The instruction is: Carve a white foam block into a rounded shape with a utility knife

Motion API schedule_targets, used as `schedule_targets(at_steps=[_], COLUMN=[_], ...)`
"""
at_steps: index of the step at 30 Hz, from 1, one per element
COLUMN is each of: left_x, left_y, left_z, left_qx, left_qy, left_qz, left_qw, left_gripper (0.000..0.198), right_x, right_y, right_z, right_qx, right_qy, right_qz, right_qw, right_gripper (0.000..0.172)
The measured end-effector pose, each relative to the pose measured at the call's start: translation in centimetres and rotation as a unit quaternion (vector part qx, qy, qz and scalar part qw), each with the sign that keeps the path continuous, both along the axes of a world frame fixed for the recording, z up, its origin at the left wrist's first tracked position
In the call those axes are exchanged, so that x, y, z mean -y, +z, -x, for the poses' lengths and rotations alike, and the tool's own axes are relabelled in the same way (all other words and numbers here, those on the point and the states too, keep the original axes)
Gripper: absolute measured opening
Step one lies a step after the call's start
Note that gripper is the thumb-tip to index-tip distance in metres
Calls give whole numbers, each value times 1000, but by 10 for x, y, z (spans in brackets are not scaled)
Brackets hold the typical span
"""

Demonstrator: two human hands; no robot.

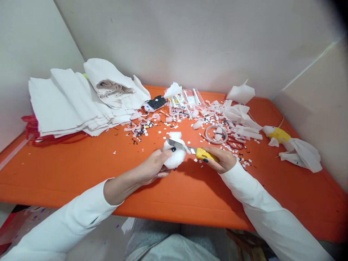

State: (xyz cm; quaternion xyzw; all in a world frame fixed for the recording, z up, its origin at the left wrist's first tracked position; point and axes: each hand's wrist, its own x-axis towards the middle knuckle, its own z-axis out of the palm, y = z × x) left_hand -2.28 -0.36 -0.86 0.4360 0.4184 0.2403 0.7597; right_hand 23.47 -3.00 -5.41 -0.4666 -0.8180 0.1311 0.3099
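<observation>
My left hand is closed around a white fluffy ball of paper or stuffing just above the orange table. A yellow-handled utility knife is gripped in my right hand. Its metal blade lies across the top of the white ball. Both arms wear white sleeves.
A stack of white paper sheets and bags lies at the back left. White scraps, a tape ring, red scissors, a clear plastic box and a white-and-yellow paper figure lie at the back and right. Walls close in on three sides.
</observation>
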Motion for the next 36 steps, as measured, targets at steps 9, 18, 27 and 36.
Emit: schedule_targets(at_steps=[9,18,27,36], left_x=[0,-1,-8,-4], left_y=[8,10,2,11], left_z=[4,5,12,1], left_qx=[19,8,5,18], left_qy=[-50,-81,-92,-41], left_qz=[-26,-36,-18,5], left_qw=[998,996,996,999], left_gripper=[45,44,32,47], right_x=[1,0,1,2], right_y=[5,7,12,5], right_z=[6,1,9,7], right_qx=[-60,-83,-128,-62], right_qy=[-11,11,57,84], right_qz=[46,79,138,73], right_qw=[997,993,980,992], right_gripper=[42,39,40,36])
